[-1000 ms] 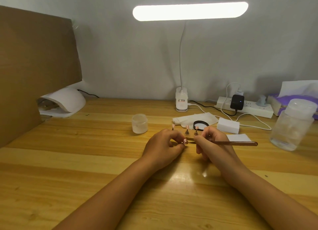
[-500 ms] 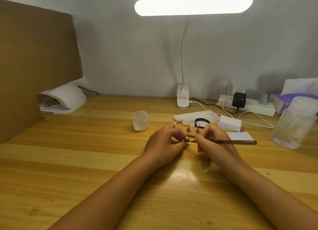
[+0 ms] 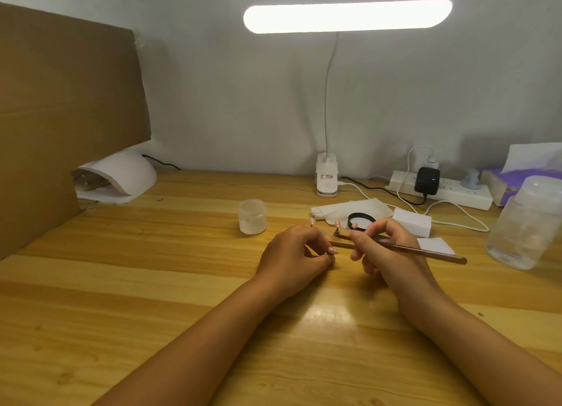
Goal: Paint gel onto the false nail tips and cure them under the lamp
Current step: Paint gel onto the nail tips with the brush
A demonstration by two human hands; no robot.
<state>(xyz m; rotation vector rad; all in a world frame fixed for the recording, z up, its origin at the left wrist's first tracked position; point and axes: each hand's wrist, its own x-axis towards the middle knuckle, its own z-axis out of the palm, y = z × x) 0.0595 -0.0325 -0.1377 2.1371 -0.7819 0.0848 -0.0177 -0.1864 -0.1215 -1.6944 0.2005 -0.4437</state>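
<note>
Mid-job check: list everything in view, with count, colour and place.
table: one, light wood, under everything
desk lamp: one, white, lit, back centre
curing lamp: one, white, back left
cardboard: one, brown, left
jar: one, frosted white, centre
nail tips: four, pink; three on stands centre, one held
ring: one, black, on tissue
tissue: one, white, behind stands
block: one, white, right of ring
pad: one, white, right of hands
power strip: one, white, back right
adapter: one, black, in strip
bottle: one, clear, right edge
tissue box: one, purple, far right
brush: one, brown, held
left hand: pinches one nail tip
right hand: grips brush
</note>
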